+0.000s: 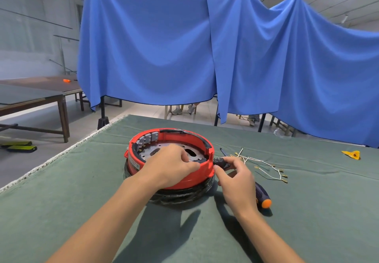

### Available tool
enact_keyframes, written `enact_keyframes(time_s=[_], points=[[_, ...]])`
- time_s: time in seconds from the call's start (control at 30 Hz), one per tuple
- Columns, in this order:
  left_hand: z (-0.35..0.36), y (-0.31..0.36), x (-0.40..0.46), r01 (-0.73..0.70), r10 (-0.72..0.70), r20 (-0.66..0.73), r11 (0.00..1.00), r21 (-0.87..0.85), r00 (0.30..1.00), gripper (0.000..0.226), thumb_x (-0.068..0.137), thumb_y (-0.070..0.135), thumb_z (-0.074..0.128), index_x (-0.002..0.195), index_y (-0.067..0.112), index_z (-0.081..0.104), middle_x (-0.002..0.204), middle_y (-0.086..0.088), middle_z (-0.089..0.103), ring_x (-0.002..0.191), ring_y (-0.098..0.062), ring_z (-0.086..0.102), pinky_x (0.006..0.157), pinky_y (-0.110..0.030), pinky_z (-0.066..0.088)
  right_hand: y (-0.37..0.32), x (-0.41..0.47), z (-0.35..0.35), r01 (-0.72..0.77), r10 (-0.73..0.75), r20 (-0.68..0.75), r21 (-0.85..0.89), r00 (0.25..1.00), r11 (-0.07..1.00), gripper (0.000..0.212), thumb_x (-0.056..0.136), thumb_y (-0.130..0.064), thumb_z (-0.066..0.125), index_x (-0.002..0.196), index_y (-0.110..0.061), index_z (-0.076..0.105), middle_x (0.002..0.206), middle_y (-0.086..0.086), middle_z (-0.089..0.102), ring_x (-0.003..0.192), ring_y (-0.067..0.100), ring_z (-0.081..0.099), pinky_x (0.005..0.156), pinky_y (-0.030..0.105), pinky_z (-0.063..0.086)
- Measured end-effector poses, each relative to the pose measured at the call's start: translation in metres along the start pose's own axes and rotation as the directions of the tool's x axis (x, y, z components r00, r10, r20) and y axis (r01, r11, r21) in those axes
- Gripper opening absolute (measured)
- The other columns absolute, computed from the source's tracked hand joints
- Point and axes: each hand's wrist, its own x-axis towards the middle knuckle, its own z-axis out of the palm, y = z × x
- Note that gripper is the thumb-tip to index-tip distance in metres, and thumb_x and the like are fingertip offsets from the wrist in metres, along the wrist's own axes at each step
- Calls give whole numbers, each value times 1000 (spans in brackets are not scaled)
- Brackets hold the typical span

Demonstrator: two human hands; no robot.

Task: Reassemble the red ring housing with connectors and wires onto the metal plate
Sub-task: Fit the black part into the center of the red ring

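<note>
Green cloth (287,211) under upright red ring housing (184,180): left hand (172,164) pinching rim, right hand (235,178) clamping connector (220,162) (black).

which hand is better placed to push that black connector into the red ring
Right. The right hand already pinches the black connector at the outer wall of the red ring housing. The left hand rests across the ring's rim, steadying it.

The round red plastic ring housing (180,177) sits upright under the left hand (171,165), its open top facing up. Beyond that hand's knuckles, the flat perforated grey metal plate (190,152) lies inside the ring, and small grey block connectors (148,138) line the far inner wall. A black connector (222,163) is pinched in the right hand (235,177), against the ring's outer wall. Thin white wires with brass terminals (264,165) lie loose just beyond the right hand.
</note>
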Motion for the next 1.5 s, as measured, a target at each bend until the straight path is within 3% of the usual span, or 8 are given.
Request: enact_keyframes(time_s=[0.17, 0.3, 0.53, 0.83, 1.0, 1.13, 1.33, 1.5], points=[[1, 1, -1, -25, 25, 18, 1000, 7, 1000, 21, 81, 43, 67, 78, 22, 70, 72, 8, 63, 81, -19, 60, 72, -32, 46, -3, -3, 1, 43, -42, 8, -61, 999, 997, 26, 80, -24, 72, 77, -42, 53, 87, -18, 62, 83, -1, 57, 66, 10, 38], [2, 3, -2, -57, 56, -20, 998, -10, 998, 19, 81, 36, 69, 89, 19, 73, 89, 2, 68, 91, -18, 61, 85, -37, 50, -3, -3, 1, 46, -46, 13, -74, 999, 996, 28, 81, -24, 71, 78, -44, 52, 88, -23, 59, 85, -8, 53, 66, 4, 36], [5, 4, -4, -100, 101, -68, 995, 18, 993, 31, 81, 36, 67, 110, 25, 69, 96, 8, 63, 98, -15, 60, 88, -36, 49, -1, -3, 1, 62, -60, 23, -73, 998, 995, 25, 82, -24, 71, 83, -42, 52, 89, -24, 57, 86, -11, 52, 67, 5, 36], [-3, 3, -6, -109, 115, 71, 990, -84, 991, 12, 68, 28, 64, 77, 27, 56, 84, 11, 57, 82, -14, 54, 76, -33, 49, -3, -2, -1, 114, -119, -66, -78, 991, 990, 24, 80, -18, 72, 84, -37, 57, 90, -15, 54, 83, -2, 53, 71, 19, 40], [3, 7, -9, -79, 82, 53, 995, -56, 995, 35, 69, 46, 52, 96, 25, 61, 75, 13, 51, 78, -16, 52, 72, -35, 44, -5, -4, -2, 104, -112, -69, -111, 991, 988, 19, 81, -25, 71, 83, -36, 56, 90, -16, 58, 74, -1, 60, 67, 26, 46], [6, 3, -7, -145, 146, 22, 989, -20, 989, 16, 80, 35, 66, 91, 25, 70, 71, 16, 56, 71, -8, 54, 70, -30, 44, -4, -3, -3, 104, -113, -72, -119, 991, 988, 17, 82, -26, 71, 83, -33, 56, 84, -14, 63, 79, 13, 60, 71, 32, 48], [-8, -14, -4, -174, 179, 20, 975, -135, 984, 6, 67, 31, 66, 73, 32, 68, 60, 11, 50, 56, -8, 44, 60, -29, 38, -8, -5, -1, 230, -235, -22, -134, 972, 964, 18, 78, -31, 76, 94, -24, 70, 82, -13, 50, 72, 3, 53, 65, 11, 38], [-4, -18, -9, -257, 247, -122, 963, -78, 961, 27, 67, 30, 48, 83, 27, 69, 71, 10, 56, 68, -3, 49, 65, -30, 43, -13, -10, 1, 272, -263, 72, -176, 962, 946, 27, 78, -45, 72, 101, -30, 70, 83, -14, 55, 73, -3, 51, 66, 20, 43]])
